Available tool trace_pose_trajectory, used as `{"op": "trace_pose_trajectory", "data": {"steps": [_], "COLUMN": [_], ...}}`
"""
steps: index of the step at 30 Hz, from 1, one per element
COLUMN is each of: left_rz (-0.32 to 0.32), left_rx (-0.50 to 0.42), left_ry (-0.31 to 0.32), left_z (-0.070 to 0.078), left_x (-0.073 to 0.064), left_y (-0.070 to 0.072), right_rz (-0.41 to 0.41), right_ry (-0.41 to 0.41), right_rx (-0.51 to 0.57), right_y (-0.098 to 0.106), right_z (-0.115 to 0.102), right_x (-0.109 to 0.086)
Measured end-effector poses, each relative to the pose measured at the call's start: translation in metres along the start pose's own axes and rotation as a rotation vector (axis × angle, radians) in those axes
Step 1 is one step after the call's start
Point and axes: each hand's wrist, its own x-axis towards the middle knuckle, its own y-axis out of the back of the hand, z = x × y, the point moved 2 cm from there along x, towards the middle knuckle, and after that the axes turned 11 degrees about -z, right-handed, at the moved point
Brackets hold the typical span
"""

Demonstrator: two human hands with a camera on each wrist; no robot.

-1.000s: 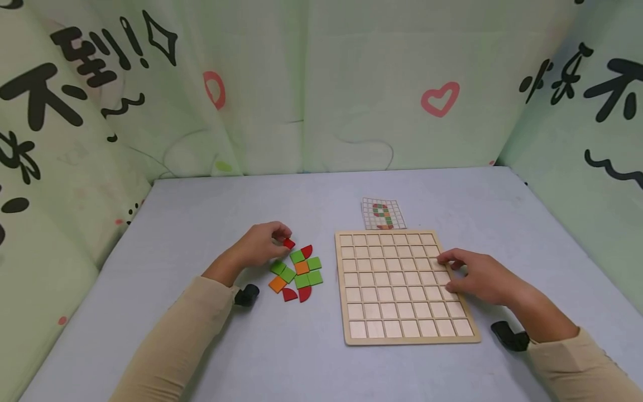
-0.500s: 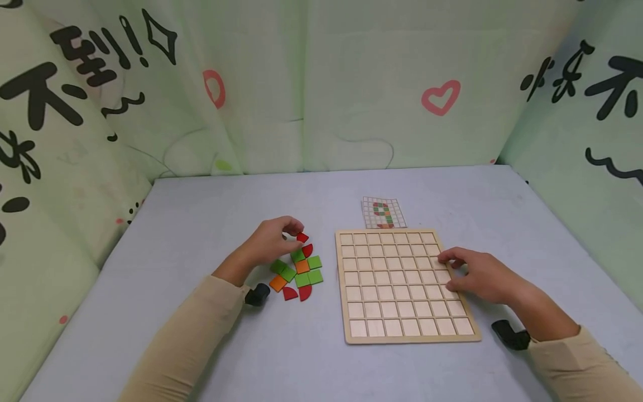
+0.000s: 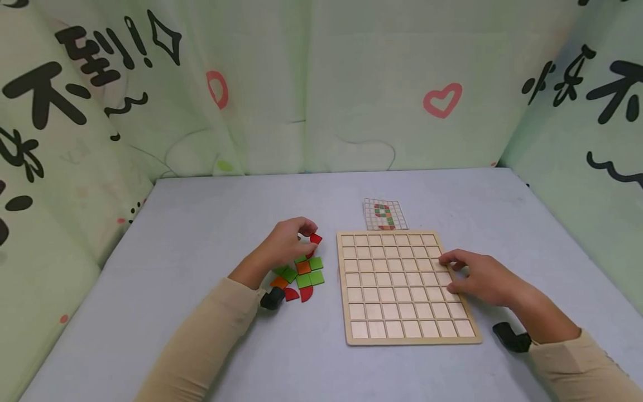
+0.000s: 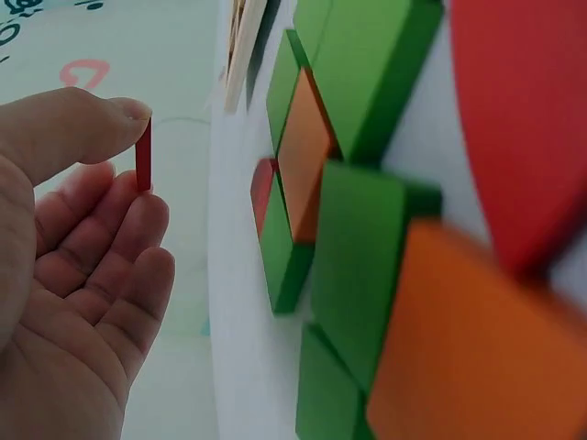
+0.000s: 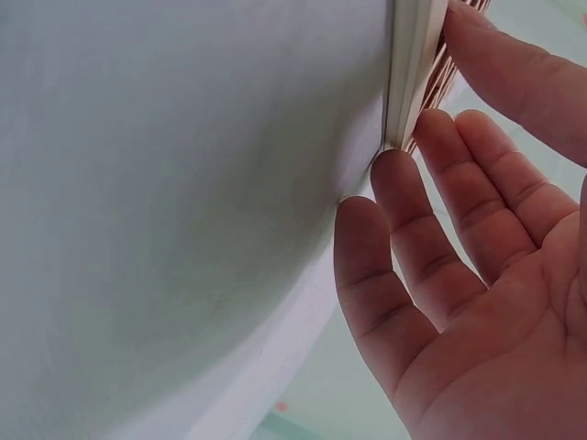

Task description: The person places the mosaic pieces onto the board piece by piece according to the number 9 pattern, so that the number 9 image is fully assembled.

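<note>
Thin red tile (image 3: 315, 238) is raised, pinched in left hand (image 3: 287, 243); wooden grid board (image 3: 402, 295) lies flat, right edge touching right hand (image 3: 477, 278).

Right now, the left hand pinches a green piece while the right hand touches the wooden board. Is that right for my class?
Not quite: the left hand pinches a red piece, as the left wrist view shows. The right hand does touch the wooden board.

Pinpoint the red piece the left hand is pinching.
In the head view, the red piece is in the left hand, by the far end of the loose tiles and left of the far left corner of the wooden board.
</note>
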Motion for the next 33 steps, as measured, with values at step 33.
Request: {"op": "trace_pose_trajectory", "data": {"steps": [33], "left_rz": [-0.018], "left_rx": [-0.056], "left_ry": [-0.071], "left_z": [0.045], "left_x": [0.027], "left_y": [-0.038], "right_rz": [0.005], "right_ry": [0.005], "right_rx": [0.004], "right_y": [0.000], "right_z": [0.000], "right_x": [0.000]}}
